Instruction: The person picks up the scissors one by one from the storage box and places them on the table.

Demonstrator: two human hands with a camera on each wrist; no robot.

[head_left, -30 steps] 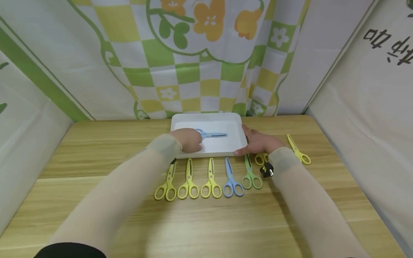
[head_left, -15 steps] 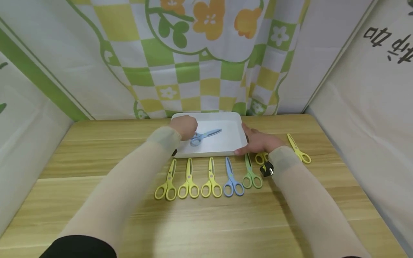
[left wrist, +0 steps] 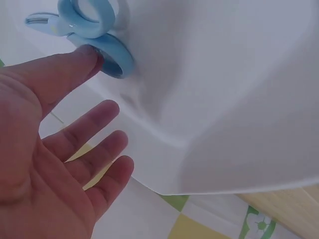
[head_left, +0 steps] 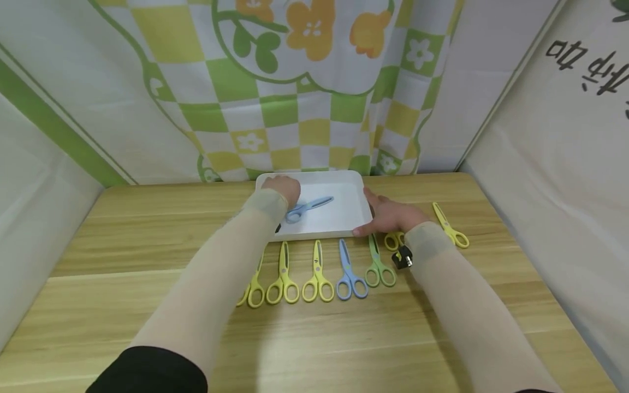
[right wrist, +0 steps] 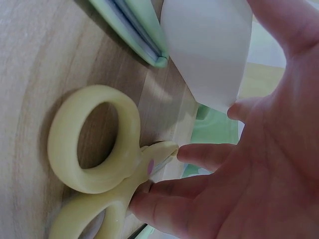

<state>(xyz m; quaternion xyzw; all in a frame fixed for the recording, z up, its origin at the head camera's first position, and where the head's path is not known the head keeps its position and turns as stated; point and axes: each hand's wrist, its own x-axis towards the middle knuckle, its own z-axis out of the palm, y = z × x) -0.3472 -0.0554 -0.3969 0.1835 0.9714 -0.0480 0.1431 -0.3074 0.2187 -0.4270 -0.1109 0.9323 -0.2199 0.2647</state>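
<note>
In the head view, my left hand (head_left: 285,188) reaches into the back left part of a white tray (head_left: 319,236). It pinches one handle loop of the light blue scissors (head_left: 314,204), whose blades point right and slightly back. The left wrist view shows thumb and index finger at that loop (left wrist: 119,52), the other fingers spread apart. My right hand (head_left: 390,214) lies against the tray's right end, thumb at the front corner. Its fingers are extended and relaxed in the right wrist view, close over yellow scissors (right wrist: 94,181) on the table.
A row of scissors lies before the tray: several yellow ones (head_left: 318,273), a blue pair (head_left: 347,267) and a green pair (head_left: 375,262). Another yellow pair (head_left: 447,225) lies at the right of the wooden table (head_left: 344,349). A checked curtain (head_left: 304,120) hangs directly behind the tray.
The left hand has moved back and left within the tray, and the blue scissors have shifted left and turned, blades now angled back right. The right hand stays at the tray's end.
</note>
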